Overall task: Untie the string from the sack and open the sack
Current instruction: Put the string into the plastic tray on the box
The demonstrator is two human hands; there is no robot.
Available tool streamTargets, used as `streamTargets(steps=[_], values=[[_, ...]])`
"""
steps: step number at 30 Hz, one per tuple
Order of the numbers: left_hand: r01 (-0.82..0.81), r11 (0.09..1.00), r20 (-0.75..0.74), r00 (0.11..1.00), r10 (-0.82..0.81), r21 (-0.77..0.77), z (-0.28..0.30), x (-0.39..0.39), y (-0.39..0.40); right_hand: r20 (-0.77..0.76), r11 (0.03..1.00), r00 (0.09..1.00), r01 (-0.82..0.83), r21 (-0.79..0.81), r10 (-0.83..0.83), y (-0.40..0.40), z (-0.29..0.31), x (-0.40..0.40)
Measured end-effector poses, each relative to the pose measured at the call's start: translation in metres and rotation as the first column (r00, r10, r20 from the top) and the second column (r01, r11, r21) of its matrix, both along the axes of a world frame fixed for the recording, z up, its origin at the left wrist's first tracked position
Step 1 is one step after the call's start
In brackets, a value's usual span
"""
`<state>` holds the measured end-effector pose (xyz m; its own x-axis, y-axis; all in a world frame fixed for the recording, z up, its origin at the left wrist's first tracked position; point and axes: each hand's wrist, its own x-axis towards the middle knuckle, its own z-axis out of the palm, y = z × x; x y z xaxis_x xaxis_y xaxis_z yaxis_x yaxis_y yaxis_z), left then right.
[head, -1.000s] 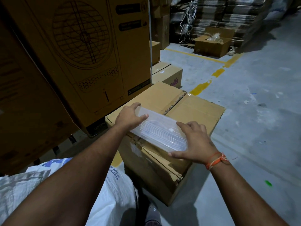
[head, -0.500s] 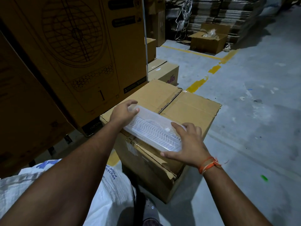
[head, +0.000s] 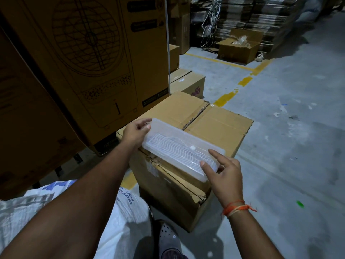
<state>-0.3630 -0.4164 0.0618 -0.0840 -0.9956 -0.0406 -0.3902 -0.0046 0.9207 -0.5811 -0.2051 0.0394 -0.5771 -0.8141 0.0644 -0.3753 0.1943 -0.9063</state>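
Observation:
A white woven sack (head: pixel 119 217) with blue print lies at the bottom left, mostly under my left forearm; no string shows on it. A clear ribbed plastic tray (head: pixel 179 146) lies on top of a closed cardboard box (head: pixel 220 128). My left hand (head: pixel 135 132) grips the tray's far left end, thumb on its rim. My right hand (head: pixel 224 172) is at the tray's near right end with index finger and thumb stretched out along its edge, fingers loose.
Tall printed cartons (head: pixel 89 58) stand close on the left. A smaller box (head: pixel 188 83) sits behind the closed one, and an open box (head: pixel 239 47) stands farther back by stacked flat cardboard. Grey concrete floor (head: pixel 289 137) with yellow lines spreads to the right. A shoe (head: pixel 168 238) shows below.
My right hand has lifted off the tray's top and slid to its near right end, fingers now spread. My left hand keeps its hold on the far end.

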Motion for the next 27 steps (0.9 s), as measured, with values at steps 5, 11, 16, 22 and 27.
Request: streamTargets(steps=[5, 11, 16, 22, 27], values=[[0.012, 1.0, 0.031, 0.999, -0.012, -0.009, 0.006, 0.001, 0.008, 0.0, 1.0, 1.0, 0.011, 0.008, -0.011, 0.001, 0.003, 0.002], [-0.05, 0.996, -0.027, 0.999, 0.048, -0.075, -0.009, 0.024, 0.044, 0.051, 0.998, 0.998, 0.024, -0.063, -0.02, 0.013, 0.0, 0.013], [-0.061, 0.996, -0.036, 0.998, 0.059, -0.072, -0.007, 0.02, 0.043, 0.097, 0.994, 0.994, 0.067, -0.082, -0.059, 0.016, -0.003, 0.022], [-0.054, 0.997, 0.024, 0.998, 0.055, -0.063, -0.007, 0.016, 0.041, 0.085, 0.995, 0.994, 0.068, -0.07, -0.062, 0.014, -0.006, 0.021], [-0.036, 0.997, 0.229, 0.972, 0.052, -0.074, 0.006, 0.02, 0.064, 0.054, 1.0, 0.999, -0.004, -0.023, 0.005, 0.017, 0.003, 0.019]])
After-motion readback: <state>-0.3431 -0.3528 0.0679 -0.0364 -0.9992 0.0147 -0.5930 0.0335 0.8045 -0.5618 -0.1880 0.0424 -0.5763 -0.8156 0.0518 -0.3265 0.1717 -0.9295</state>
